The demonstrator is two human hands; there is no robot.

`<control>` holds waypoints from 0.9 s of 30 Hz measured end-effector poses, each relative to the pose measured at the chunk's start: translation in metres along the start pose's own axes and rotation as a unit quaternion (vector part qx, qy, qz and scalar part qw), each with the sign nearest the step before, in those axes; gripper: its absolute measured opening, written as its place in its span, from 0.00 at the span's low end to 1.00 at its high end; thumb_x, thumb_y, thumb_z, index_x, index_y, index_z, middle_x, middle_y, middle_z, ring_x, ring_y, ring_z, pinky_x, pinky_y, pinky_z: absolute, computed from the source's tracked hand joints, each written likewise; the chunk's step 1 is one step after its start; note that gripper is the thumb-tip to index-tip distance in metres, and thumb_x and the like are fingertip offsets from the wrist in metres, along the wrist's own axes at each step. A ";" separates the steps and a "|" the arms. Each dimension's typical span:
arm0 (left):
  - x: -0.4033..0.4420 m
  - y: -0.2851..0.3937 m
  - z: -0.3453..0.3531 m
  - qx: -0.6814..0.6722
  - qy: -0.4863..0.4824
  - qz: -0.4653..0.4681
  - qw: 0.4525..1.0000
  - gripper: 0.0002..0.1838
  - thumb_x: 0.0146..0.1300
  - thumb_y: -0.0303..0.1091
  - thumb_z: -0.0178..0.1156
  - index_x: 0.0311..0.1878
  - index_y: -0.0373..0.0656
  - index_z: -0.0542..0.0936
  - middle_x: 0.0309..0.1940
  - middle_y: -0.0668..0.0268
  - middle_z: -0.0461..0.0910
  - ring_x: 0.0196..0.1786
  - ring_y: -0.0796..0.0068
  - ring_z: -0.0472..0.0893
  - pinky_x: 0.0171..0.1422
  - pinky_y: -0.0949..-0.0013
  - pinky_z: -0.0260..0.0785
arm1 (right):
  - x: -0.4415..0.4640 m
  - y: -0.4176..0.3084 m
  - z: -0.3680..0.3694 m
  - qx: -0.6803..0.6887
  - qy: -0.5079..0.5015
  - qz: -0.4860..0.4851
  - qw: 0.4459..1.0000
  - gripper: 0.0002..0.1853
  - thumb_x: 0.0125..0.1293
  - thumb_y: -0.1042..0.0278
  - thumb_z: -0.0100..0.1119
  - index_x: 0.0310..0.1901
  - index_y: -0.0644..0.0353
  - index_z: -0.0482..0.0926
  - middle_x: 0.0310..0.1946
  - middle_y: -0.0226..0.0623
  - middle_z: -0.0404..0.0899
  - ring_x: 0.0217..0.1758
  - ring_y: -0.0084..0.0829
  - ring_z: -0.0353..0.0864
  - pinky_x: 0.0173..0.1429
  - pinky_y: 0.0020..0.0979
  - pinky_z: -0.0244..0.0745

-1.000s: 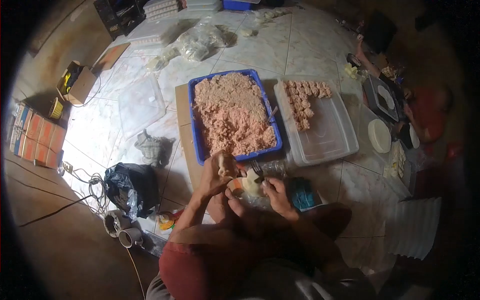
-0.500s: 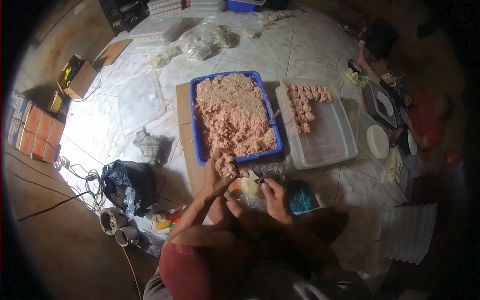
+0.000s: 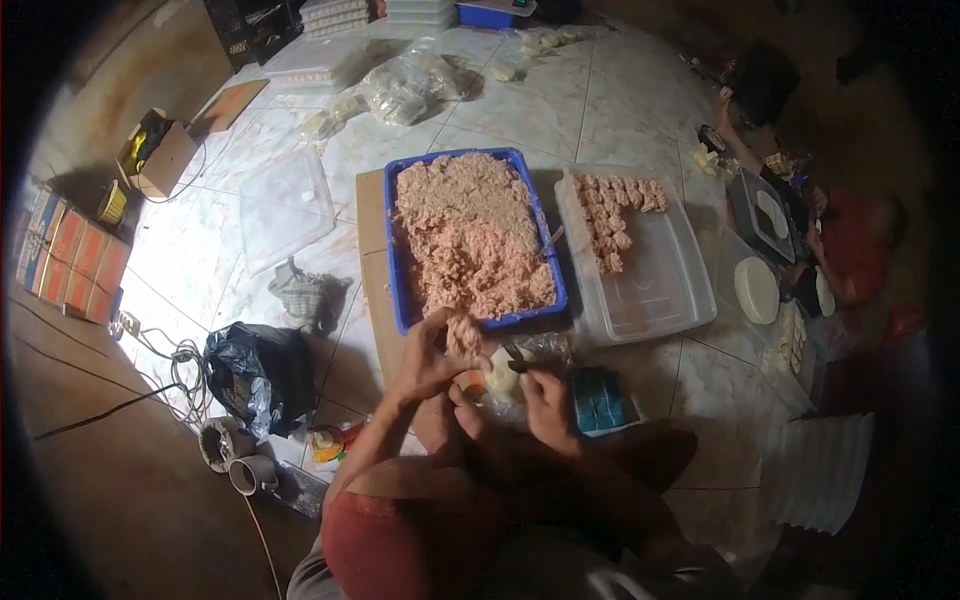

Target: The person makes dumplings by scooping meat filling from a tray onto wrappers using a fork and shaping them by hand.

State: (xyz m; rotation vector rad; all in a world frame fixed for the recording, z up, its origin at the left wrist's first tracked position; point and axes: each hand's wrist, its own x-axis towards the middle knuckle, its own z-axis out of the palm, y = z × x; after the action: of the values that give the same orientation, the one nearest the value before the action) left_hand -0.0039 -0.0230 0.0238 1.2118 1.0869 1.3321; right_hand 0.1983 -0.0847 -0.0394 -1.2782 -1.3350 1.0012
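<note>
One pinkish, rough mince lump [image 3: 464, 336] by the blue rectangular plastic tub [image 3: 393, 250]
The left hand [image 3: 428, 358] cradles it in curled fingers, perhaps keeping it whole; the right hand [image 3: 546, 402] pinches a dark metal fork [image 3: 517, 363] near pale round wrappers [image 3: 502, 383], likely placed for reach.

Beyond the left hand [image 3: 427, 357] and right hand [image 3: 546, 405], a tub [image 3: 393, 240] of mince [image 3: 470, 230] stands on a cardboard sheet [image 3: 372, 240], with a box [image 3: 660, 285] just to its right bearing clumps [image 3: 600, 220] along its far and left sides, a cloth [image 3: 302, 293] and lid [image 3: 288, 215] to its left, and bags [image 3: 408, 85] behind it on the floor [image 3: 530, 120].
</note>
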 end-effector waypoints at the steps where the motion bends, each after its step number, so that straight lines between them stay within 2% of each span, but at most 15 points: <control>1: -0.003 0.000 -0.007 -0.061 -0.033 0.002 0.998 0.31 0.44 0.28 0.85 0.48 0.38 0.74 0.40 0.69 0.78 0.40 0.81 0.76 0.46 0.74 0.73 | 0.002 -0.010 -0.018 -0.021 -0.072 0.053 0.996 0.15 0.77 0.62 0.58 0.51 0.68 0.81 0.36 0.31 0.80 0.39 0.17 0.74 0.41 0.27 0.72; 2: -0.007 0.001 -0.010 -0.123 -0.064 0.004 0.990 0.32 0.45 0.28 0.84 0.49 0.38 0.74 0.42 0.67 0.78 0.41 0.80 0.77 0.49 0.73 0.73 | 0.005 -0.021 -0.031 0.012 -0.144 0.145 0.979 0.14 0.77 0.63 0.57 0.50 0.68 0.81 0.36 0.31 0.79 0.39 0.18 0.74 0.44 0.25 0.72; 4: -0.005 0.004 -0.001 -0.104 -0.027 0.027 0.994 0.29 0.44 0.28 0.85 0.45 0.39 0.75 0.39 0.67 0.79 0.40 0.80 0.77 0.47 0.73 0.72 | -0.005 -0.006 -0.021 0.121 -0.146 0.104 0.976 0.15 0.77 0.63 0.57 0.50 0.69 0.80 0.37 0.30 0.80 0.40 0.21 0.76 0.44 0.28 0.72; 6: 0.000 -0.008 0.006 -0.039 -0.091 0.042 0.994 0.27 0.43 0.29 0.85 0.40 0.40 0.75 0.35 0.67 0.78 0.40 0.82 0.75 0.43 0.74 0.70 | -0.009 -0.002 0.004 0.038 -0.076 -0.015 0.996 0.08 0.74 0.70 0.56 0.41 0.66 0.81 0.38 0.34 0.78 0.35 0.24 0.74 0.43 0.27 0.71; 7: -0.002 -0.008 0.012 0.068 -0.091 0.073 0.991 0.26 0.43 0.28 0.85 0.38 0.40 0.75 0.34 0.68 0.77 0.39 0.83 0.74 0.41 0.74 0.69 | -0.004 -0.025 -0.003 -0.163 -0.125 -0.147 0.968 0.04 0.68 0.77 0.56 0.41 0.66 0.80 0.39 0.41 0.78 0.37 0.34 0.78 0.45 0.30 0.73; 8: -0.005 -0.012 0.015 0.064 -0.092 0.071 0.991 0.26 0.43 0.28 0.85 0.38 0.40 0.75 0.34 0.68 0.77 0.39 0.83 0.74 0.41 0.74 0.69 | 0.002 -0.007 0.008 -0.114 -0.121 -0.073 0.983 0.10 0.64 0.80 0.55 0.46 0.65 0.79 0.42 0.45 0.78 0.42 0.42 0.79 0.47 0.33 0.74; 10: -0.001 -0.025 0.015 0.137 -0.020 0.049 0.989 0.28 0.43 0.31 0.86 0.41 0.40 0.75 0.33 0.71 0.78 0.35 0.80 0.76 0.39 0.72 0.69 | 0.015 -0.023 0.004 -0.254 -0.120 -0.165 0.945 0.11 0.68 0.79 0.53 0.51 0.64 0.77 0.42 0.45 0.78 0.45 0.42 0.79 0.50 0.34 0.74; 11: 0.002 -0.031 0.010 0.019 -0.017 0.054 0.998 0.30 0.43 0.34 0.86 0.45 0.40 0.77 0.33 0.71 0.79 0.35 0.77 0.78 0.41 0.70 0.72 | 0.019 -0.033 0.001 -0.254 -0.124 -0.168 0.944 0.11 0.68 0.79 0.53 0.51 0.64 0.77 0.42 0.45 0.78 0.45 0.42 0.79 0.50 0.34 0.74; 12: 0.005 -0.028 0.003 0.019 -0.014 0.052 0.998 0.30 0.43 0.34 0.86 0.45 0.40 0.77 0.33 0.71 0.79 0.35 0.77 0.78 0.41 0.70 0.72 | 0.018 -0.044 -0.002 -0.186 -0.074 -0.133 0.971 0.11 0.69 0.78 0.53 0.52 0.63 0.77 0.43 0.46 0.78 0.45 0.42 0.79 0.50 0.34 0.74; 14: 0.013 -0.025 -0.006 0.044 -0.024 0.103 0.993 0.31 0.44 0.34 0.85 0.49 0.40 0.78 0.34 0.69 0.80 0.35 0.71 0.80 0.42 0.67 0.75 | 0.019 -0.068 -0.018 -0.097 -0.026 -0.024 0.995 0.10 0.73 0.74 0.54 0.52 0.63 0.77 0.43 0.47 0.80 0.46 0.41 0.81 0.52 0.35 0.74; 16: 0.017 -0.028 -0.011 0.067 -0.043 0.137 0.987 0.29 0.46 0.33 0.83 0.51 0.39 0.80 0.34 0.65 0.82 0.35 0.63 0.83 0.43 0.64 0.77 | 0.031 -0.095 -0.024 -0.175 -0.064 -0.090 0.978 0.08 0.73 0.74 0.55 0.50 0.64 0.77 0.40 0.46 0.81 0.45 0.41 0.82 0.52 0.36 0.75; 19: 0.019 -0.021 -0.007 0.257 -0.146 0.086 0.951 0.16 0.51 0.35 0.73 0.41 0.39 0.83 0.29 0.52 0.82 0.34 0.48 0.82 0.41 0.58 0.76 | 0.039 -0.087 -0.022 -0.252 -0.162 -0.122 0.946 0.06 0.72 0.75 0.55 0.48 0.65 0.77 0.37 0.47 0.82 0.43 0.43 0.83 0.50 0.37 0.75; 22: 0.016 -0.011 -0.007 0.344 -0.133 0.018 0.929 0.17 0.49 0.35 0.74 0.41 0.38 0.83 0.28 0.54 0.82 0.32 0.49 0.82 0.39 0.57 0.75 | 0.041 -0.098 -0.025 -0.174 -0.119 -0.076 0.975 0.05 0.72 0.75 0.56 0.45 0.66 0.77 0.38 0.50 0.81 0.42 0.48 0.82 0.48 0.39 0.76; 24: 0.011 -0.027 -0.001 0.273 -0.130 -0.013 0.953 0.18 0.49 0.35 0.75 0.42 0.39 0.82 0.31 0.54 0.83 0.34 0.51 0.83 0.41 0.58 0.75 | 0.038 -0.096 -0.021 -0.196 -0.102 -0.135 0.966 0.05 0.71 0.75 0.56 0.44 0.66 0.77 0.37 0.48 0.81 0.41 0.45 0.83 0.46 0.39 0.76; 27: 0.014 -0.021 -0.011 0.072 -0.180 -0.011 0.981 0.19 0.53 0.25 0.73 0.48 0.36 0.80 0.41 0.67 0.81 0.44 0.80 0.78 0.48 0.69 0.73 | 0.039 -0.098 -0.024 -0.172 -0.150 -0.065 0.971 0.05 0.72 0.75 0.56 0.45 0.67 0.78 0.38 0.47 0.82 0.44 0.40 0.84 0.48 0.36 0.76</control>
State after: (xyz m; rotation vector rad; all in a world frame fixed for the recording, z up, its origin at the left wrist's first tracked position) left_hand -0.0126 -0.0070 0.0033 1.4760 0.9422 0.9800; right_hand 0.2071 -0.0572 0.0650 -1.3044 -1.8661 0.9232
